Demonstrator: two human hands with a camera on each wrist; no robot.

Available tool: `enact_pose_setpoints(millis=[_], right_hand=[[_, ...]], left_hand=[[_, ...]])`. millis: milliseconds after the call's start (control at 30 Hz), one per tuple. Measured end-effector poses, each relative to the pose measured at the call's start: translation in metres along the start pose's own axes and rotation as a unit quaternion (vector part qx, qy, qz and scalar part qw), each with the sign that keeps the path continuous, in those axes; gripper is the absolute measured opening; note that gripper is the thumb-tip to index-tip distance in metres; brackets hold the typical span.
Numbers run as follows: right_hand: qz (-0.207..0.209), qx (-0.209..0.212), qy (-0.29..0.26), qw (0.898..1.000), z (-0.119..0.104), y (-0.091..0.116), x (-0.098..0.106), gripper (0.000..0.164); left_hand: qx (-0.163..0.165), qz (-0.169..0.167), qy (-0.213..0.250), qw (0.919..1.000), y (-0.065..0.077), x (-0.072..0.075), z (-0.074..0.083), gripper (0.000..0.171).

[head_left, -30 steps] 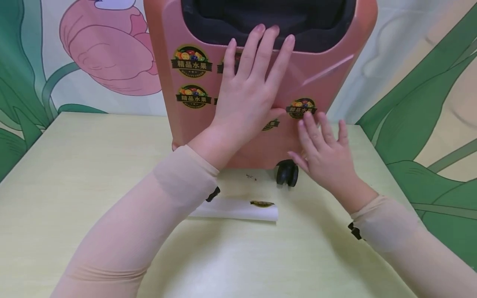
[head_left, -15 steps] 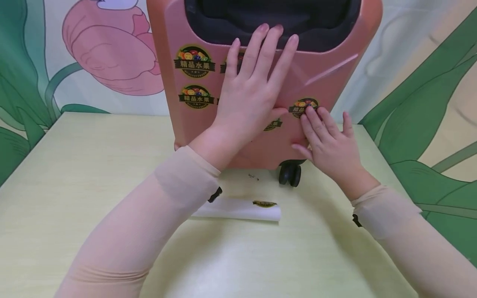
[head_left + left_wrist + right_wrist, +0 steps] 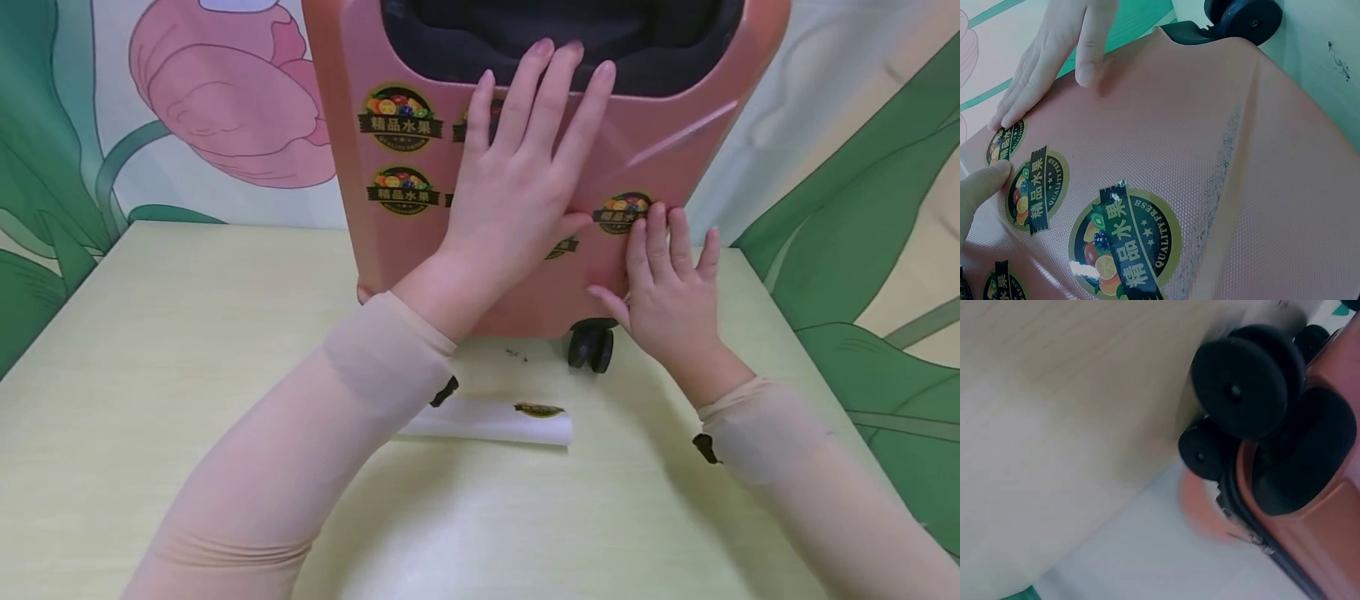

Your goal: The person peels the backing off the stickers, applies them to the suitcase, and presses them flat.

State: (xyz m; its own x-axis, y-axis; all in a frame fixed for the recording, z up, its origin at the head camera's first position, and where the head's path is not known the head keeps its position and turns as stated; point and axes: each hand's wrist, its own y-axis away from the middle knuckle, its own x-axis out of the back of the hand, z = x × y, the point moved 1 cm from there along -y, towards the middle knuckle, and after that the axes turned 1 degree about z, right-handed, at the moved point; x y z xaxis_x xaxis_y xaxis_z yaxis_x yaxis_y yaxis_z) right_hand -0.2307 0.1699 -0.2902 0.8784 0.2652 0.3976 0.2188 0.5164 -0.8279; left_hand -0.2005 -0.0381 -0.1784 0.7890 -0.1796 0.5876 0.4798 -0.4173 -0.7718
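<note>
A pink suitcase (image 3: 540, 308) stands upright on the table, with several round fruit stickers on its front. My left hand (image 3: 517, 179) lies flat against that front, fingers spread up to the black recessed panel (image 3: 675, 71); it covers part of some stickers. My right hand (image 3: 671, 283) has straight fingers, and its fingertips touch the right edge of the rightmost sticker (image 3: 621, 213). In the left wrist view that sticker (image 3: 1005, 145) lies under the right fingertips, with the left thumb (image 3: 982, 187) at its edge. The right wrist view shows the suitcase's black wheel (image 3: 1238, 387) but no hand.
A curled white sticker sheet (image 3: 480, 421) with one sticker at its top edge lies on the table (image 3: 225, 333) in front of the suitcase. Dark marks (image 3: 517, 356) show near the wheel. Behind stands a wall (image 3: 285, 208) painted with plants.
My right fingers came onto the rightmost sticker, then shifted to its right edge. My left hand keeps its place on the suitcase. The whole scene slid slightly rightward in the head view.
</note>
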Motion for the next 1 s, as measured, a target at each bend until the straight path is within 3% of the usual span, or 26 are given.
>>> enact_pose_setpoints(millis=[233,400,600,833,900,1000], right_hand=[[0.012,0.072,-0.026,0.997,-0.011,-0.005,-0.003,0.068],[0.029,0.046,0.010,0.998,0.005,-0.003,0.001,0.066],[0.003,-0.001,0.009,1.000,0.004,0.001,0.005,0.074],[0.011,0.085,-0.032,0.996,-0.013,-0.010,-0.001,0.068],[0.018,0.086,-0.027,0.996,-0.008,-0.011,-0.002,0.067],[0.037,0.044,-0.008,0.998,0.005,-0.008,-0.002,0.070]], left_hand=[[0.000,0.003,0.002,1.0000,0.001,0.001,-0.002,0.093],[-0.006,0.003,0.004,1.0000,0.002,0.001,-0.003,0.093],[-0.004,0.007,0.005,1.0000,0.001,0.001,-0.001,0.093],[-0.003,0.006,0.010,0.9999,0.002,0.002,-0.003,0.093],[-0.002,0.005,0.008,1.0000,0.002,0.002,-0.004,0.093],[-0.006,0.006,0.011,0.9999,0.001,0.002,-0.003,0.093]])
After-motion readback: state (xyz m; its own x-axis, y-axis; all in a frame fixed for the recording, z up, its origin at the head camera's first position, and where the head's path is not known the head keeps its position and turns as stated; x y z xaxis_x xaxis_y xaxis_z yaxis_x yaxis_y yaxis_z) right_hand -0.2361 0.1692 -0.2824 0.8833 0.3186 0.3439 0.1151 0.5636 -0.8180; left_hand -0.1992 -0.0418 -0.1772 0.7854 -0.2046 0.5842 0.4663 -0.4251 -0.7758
